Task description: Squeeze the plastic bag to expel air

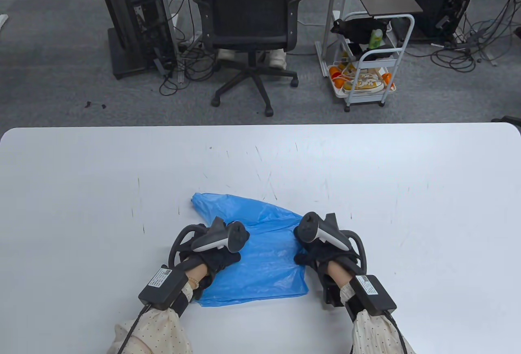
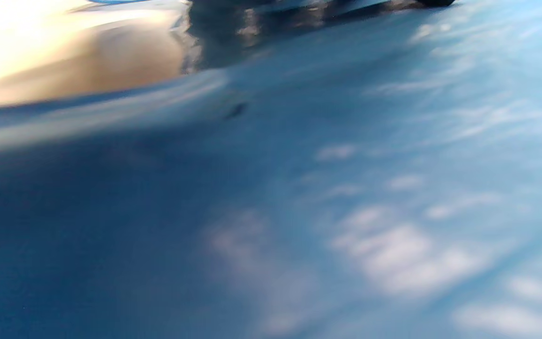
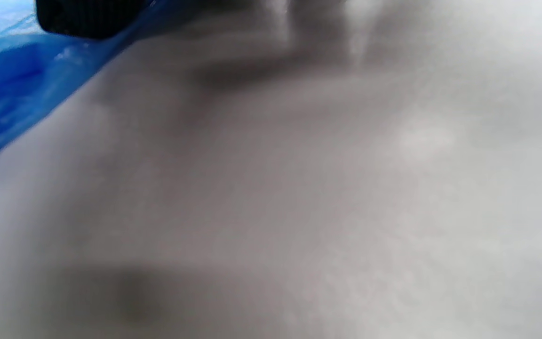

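My left hand [image 1: 215,254] presses flat on the blue bag [image 1: 260,248] at the table's [image 1: 81,191] near middle; my right hand [image 1: 321,256] rests on its right edge, fingers hidden, I cannot tell; I should sweep toward the opening slowly; the bag runs near-to-far, tapering far-left.

- In the table view, the tracker and glove hide the fingers of the left hand [image 1: 215,258]; its hold on the blue plastic bag [image 1: 260,248] cannot be told.
- The right hand [image 1: 315,258] likewise hides its fingers at the bag's right edge.
- The left wrist view is a blurred blue sheet, with a dark shape cut off at the top.
- The right wrist view shows the table [image 3: 346,188] blurred, with one dark gloved fingertip [image 3: 83,19] cut off at the top edge.
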`<state>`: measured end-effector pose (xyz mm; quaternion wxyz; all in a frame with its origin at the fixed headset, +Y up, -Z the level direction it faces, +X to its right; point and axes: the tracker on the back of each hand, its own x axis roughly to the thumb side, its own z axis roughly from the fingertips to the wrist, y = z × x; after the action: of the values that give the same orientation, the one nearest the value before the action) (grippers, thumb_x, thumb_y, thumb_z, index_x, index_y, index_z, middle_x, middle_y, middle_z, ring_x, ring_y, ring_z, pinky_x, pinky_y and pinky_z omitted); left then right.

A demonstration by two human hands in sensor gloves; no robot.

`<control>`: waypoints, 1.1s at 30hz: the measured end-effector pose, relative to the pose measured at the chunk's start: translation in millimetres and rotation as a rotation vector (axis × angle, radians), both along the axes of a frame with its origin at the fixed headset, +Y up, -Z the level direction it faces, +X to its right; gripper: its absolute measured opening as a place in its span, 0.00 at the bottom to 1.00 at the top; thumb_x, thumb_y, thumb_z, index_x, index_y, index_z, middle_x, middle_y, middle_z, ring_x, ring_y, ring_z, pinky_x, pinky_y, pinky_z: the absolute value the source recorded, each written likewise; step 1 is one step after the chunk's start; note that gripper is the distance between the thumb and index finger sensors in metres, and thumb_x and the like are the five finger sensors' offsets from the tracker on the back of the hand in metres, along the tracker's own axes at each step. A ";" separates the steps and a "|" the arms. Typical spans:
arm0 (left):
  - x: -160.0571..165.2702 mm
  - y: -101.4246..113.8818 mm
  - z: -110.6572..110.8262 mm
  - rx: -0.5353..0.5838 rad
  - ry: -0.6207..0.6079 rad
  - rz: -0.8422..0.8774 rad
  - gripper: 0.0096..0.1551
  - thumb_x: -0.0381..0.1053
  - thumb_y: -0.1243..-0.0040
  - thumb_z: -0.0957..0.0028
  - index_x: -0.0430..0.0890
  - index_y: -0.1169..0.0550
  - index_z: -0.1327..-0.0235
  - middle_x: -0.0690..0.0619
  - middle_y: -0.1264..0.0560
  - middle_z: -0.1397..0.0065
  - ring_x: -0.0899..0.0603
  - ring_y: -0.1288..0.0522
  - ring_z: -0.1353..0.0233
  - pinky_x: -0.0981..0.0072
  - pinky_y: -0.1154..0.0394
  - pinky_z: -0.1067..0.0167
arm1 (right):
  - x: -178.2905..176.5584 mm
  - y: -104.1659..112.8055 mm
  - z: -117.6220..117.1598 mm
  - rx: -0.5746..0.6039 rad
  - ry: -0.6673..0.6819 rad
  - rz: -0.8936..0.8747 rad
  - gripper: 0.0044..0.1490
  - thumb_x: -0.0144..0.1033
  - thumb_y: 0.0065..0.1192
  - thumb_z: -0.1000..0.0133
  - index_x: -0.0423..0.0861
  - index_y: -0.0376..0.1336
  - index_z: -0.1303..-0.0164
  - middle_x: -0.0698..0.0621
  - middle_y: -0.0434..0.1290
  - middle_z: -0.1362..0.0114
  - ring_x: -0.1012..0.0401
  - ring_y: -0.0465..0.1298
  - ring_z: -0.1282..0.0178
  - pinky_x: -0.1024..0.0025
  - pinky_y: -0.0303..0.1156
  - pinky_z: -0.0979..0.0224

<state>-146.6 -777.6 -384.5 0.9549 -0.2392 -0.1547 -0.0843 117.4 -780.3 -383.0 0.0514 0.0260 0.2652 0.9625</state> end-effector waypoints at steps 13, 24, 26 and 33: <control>-50.7 -0.6 -7.5 -0.027 0.135 -0.019 0.37 0.66 0.55 0.49 0.75 0.50 0.26 0.67 0.55 0.12 0.45 0.51 0.13 0.35 0.49 0.20 | 1.4 -1.3 0.7 0.001 -0.006 -0.016 0.46 0.54 0.53 0.49 0.66 0.36 0.24 0.65 0.32 0.14 0.50 0.30 0.14 0.30 0.34 0.23; -81.5 0.7 -11.9 -0.066 0.236 -0.060 0.39 0.67 0.56 0.49 0.73 0.52 0.25 0.65 0.57 0.11 0.44 0.51 0.13 0.35 0.48 0.21 | 1.4 -1.3 0.7 0.001 -0.006 -0.016 0.46 0.54 0.53 0.49 0.66 0.37 0.24 0.65 0.32 0.14 0.50 0.30 0.14 0.31 0.34 0.23; -84.6 0.3 -12.0 -0.067 0.248 -0.055 0.39 0.67 0.56 0.50 0.73 0.53 0.25 0.65 0.57 0.12 0.44 0.52 0.13 0.35 0.49 0.21 | 1.8 -1.7 1.2 0.003 -0.008 -0.026 0.46 0.54 0.53 0.49 0.66 0.37 0.24 0.65 0.32 0.14 0.50 0.30 0.14 0.31 0.34 0.22; -86.3 3.6 -14.2 -0.082 0.286 0.004 0.39 0.66 0.55 0.49 0.68 0.50 0.23 0.63 0.55 0.11 0.43 0.52 0.12 0.33 0.51 0.21 | 2.5 -1.0 0.4 -0.014 -0.017 -0.035 0.46 0.54 0.54 0.48 0.66 0.37 0.24 0.65 0.32 0.14 0.50 0.30 0.14 0.31 0.33 0.23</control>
<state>-232.9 -774.0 -398.7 0.9567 -0.2874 -0.0210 -0.0413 119.9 -781.4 -382.7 0.0708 0.0223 0.2708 0.9598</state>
